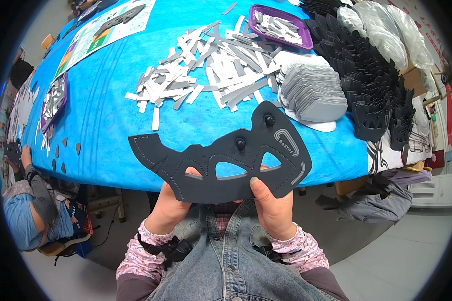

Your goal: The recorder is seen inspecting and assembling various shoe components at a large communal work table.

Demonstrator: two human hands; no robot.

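Note:
Above the table's near edge I hold up a flat black stitched panel point(211, 173) with triangular cut-outs, two dark round studs and pale printed lines at its right end. My left hand point(166, 210) grips its lower edge left of the middle, with most fingers hidden behind it. On the right part, my right hand point(274, 208) pinches the lower edge, its thumb on the front face and its other fingers behind. Beyond the panel lies a loose heap of grey and white strips point(211, 65). Next to the heap, grey rounded pieces point(314, 93) are stacked in a leaning row.
A purple tray point(309, 40) of strips stands behind the grey stack; another purple tray point(45, 118) is at the left. Piled black panels point(366, 75) and clear plastic bags point(386, 30) fill the right. A co-worker point(37, 205) sits at the left edge. Blue cloth point(105, 125) covers the table.

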